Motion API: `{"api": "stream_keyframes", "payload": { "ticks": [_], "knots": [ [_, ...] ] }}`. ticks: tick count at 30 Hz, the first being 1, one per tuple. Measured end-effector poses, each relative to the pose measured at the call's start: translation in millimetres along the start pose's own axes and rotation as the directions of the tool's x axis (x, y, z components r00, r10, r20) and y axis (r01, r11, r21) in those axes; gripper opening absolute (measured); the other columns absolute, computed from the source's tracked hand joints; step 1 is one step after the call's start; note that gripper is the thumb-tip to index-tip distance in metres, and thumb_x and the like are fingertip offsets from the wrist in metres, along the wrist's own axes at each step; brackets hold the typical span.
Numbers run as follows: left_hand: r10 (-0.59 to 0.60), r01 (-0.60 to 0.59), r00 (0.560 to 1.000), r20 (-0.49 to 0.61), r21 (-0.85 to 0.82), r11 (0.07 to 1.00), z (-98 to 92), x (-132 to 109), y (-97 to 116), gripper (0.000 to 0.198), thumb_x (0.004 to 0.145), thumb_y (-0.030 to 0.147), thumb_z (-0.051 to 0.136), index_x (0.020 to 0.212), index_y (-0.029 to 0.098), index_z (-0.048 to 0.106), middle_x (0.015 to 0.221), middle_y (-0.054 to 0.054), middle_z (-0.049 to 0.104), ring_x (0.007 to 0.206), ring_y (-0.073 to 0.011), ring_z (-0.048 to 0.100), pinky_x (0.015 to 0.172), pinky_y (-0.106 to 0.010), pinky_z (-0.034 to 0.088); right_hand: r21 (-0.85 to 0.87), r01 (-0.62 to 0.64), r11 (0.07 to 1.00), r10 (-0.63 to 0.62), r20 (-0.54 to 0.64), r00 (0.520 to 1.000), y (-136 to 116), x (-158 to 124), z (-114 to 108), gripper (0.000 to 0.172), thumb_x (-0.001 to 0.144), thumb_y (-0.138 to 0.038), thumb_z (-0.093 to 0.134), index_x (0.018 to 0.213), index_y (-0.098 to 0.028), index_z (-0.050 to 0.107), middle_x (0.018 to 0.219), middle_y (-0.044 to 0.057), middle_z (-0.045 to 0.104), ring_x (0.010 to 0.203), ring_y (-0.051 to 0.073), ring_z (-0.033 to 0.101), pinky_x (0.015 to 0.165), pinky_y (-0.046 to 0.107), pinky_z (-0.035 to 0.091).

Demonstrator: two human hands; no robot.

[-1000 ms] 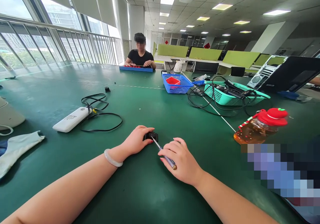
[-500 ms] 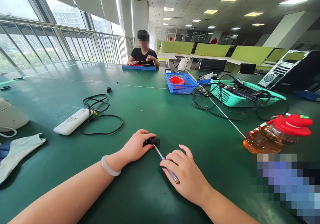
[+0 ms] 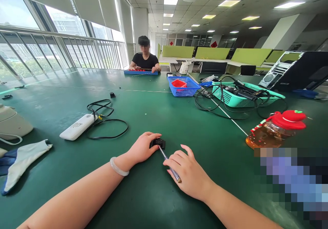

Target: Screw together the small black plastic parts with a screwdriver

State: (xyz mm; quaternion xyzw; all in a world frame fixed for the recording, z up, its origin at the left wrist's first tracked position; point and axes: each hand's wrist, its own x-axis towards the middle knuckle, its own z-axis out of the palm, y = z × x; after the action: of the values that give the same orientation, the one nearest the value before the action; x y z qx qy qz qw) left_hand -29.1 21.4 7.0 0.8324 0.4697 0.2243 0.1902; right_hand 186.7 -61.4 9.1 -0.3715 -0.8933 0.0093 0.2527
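Closest in, on the green table [image 3: 153, 195]: right hand [image 3: 188, 174], fingers curled loosely around a slim screwdriver [image 3: 171, 167], pinching its shaft, amber handle end poking out below the knuckles. Tip angled up and left, touching a small black part [image 3: 159, 142]. Just left of that, left hand [image 3: 142, 148], half closed, thumb and fingertips pressing the small black part down flat on the table; pale bracelet [image 3: 118, 167] on its wrist. Farther left, a white flat box [image 3: 78, 127] with a looped black cable [image 3: 109, 121] beside it, and a white-and-blue cloth [image 3: 24, 155] near the edge. To the right, a bottle [image 3: 275, 131] of amber liquid lying tilted, red lid on. Beyond, a blue basket [image 3: 182, 85] holding a red bin, then a teal basket [image 3: 243, 97] tangled in dark cords. At the far end, another person [image 3: 145, 56] seated, both hands at a long blue tray [image 3: 140, 72].
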Motion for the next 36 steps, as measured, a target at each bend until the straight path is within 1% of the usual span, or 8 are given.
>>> {"api": "stream_keyframes", "payload": {
  "ticks": [4, 11, 17, 22, 28, 32, 36],
  "knots": [
    [-0.012, 0.012, 1.000, -0.012, -0.002, 1.000, 0.6, 0, -1, 0.043, 0.082, 0.027, 0.061, 0.125, 0.025, 0.060, 0.122, -0.007, 0.064, 0.118, -0.0246, 0.056, 0.105, -0.042, 0.045, -0.022, 0.017, 1.000, -0.017, -0.035, 0.999, 0, 3, 0, 0.014, 0.087, -0.016, 0.057, 0.098, -0.023, 0.060, 0.084, 0.000, 0.066, 0.082, 0.017, 0.059, 0.107, 0.053, 0.029],
    [-0.026, 0.026, 1.000, 0.004, 0.007, 1.000, -1.0, 1, 1, 0.036, 0.083, 0.028, 0.060, 0.119, 0.025, 0.062, 0.118, -0.006, 0.066, 0.120, -0.0248, 0.054, 0.106, -0.042, 0.043, -0.075, 0.045, 0.996, -0.050, -0.067, 0.996, -3, 6, -1, 0.009, 0.087, -0.017, 0.056, 0.093, -0.022, 0.061, 0.080, 0.000, 0.066, 0.078, 0.016, 0.057, 0.107, 0.051, 0.029],
    [-0.013, 0.012, 1.000, 0.007, 0.023, 1.000, -0.9, 3, 0, 0.036, 0.084, 0.028, 0.059, 0.120, 0.024, 0.062, 0.117, -0.007, 0.066, 0.118, -0.0245, 0.055, 0.106, -0.042, 0.043, -0.123, 0.054, 0.991, -0.064, -0.080, 0.995, -4, 6, 4, 0.007, 0.087, -0.018, 0.057, 0.092, -0.021, 0.061, 0.079, 0.000, 0.065, 0.078, 0.016, 0.057, 0.107, 0.050, 0.029],
    [-0.042, 0.042, 0.999, -0.002, 0.054, 0.998, -3.6, 4, 1, 0.041, 0.082, 0.028, 0.062, 0.124, 0.024, 0.061, 0.115, -0.008, 0.067, 0.116, -0.0254, 0.056, 0.104, -0.042, 0.045, -0.138, 0.063, 0.988, -0.072, -0.062, 0.995, 0, 6, 7, 0.011, 0.087, -0.015, 0.056, 0.095, -0.022, 0.060, 0.080, -0.001, 0.065, 0.078, 0.016, 0.058, 0.106, 0.050, 0.030],
    [-0.032, 0.032, 0.999, -0.010, 0.056, 0.998, -2.8, 6, -1, 0.037, 0.083, 0.030, 0.064, 0.119, 0.026, 0.063, 0.113, -0.008, 0.067, 0.114, -0.0247, 0.057, 0.103, -0.042, 0.046, -0.106, 0.050, 0.993, -0.054, -0.037, 0.998, 5, 4, 6, 0.024, 0.085, -0.008, 0.053, 0.102, -0.023, 0.060, 0.085, 0.000, 0.067, 0.083, 0.017, 0.060, 0.108, 0.051, 0.029],
    [-0.035, 0.035, 0.999, -0.010, 0.046, 0.998, -1.9, 5, -2, 0.036, 0.083, 0.028, 0.063, 0.119, 0.025, 0.063, 0.115, -0.007, 0.066, 0.115, -0.0243, 0.056, 0.103, -0.041, 0.046, -0.059, 0.027, 0.998, -0.029, -0.032, 0.999, 7, 3, 5, 0.025, 0.087, -0.009, 0.052, 0.106, -0.023, 0.060, 0.089, 0.001, 0.069, 0.086, 0.018, 0.060, 0.108, 0.055, 0.029],
    [-0.030, 0.030, 0.999, -0.015, 0.027, 0.999, -1.1, 5, -3, 0.037, 0.083, 0.027, 0.063, 0.120, 0.026, 0.063, 0.113, -0.007, 0.066, 0.114, -0.0235, 0.057, 0.103, -0.040, 0.045, -0.023, 0.030, 0.999, -0.030, -0.040, 0.999, 6, 3, 4, 0.027, 0.086, -0.012, 0.053, 0.111, -0.021, 0.058, 0.089, 0.003, 0.068, 0.087, 0.019, 0.061, 0.107, 0.057, 0.032]
  ]
}}
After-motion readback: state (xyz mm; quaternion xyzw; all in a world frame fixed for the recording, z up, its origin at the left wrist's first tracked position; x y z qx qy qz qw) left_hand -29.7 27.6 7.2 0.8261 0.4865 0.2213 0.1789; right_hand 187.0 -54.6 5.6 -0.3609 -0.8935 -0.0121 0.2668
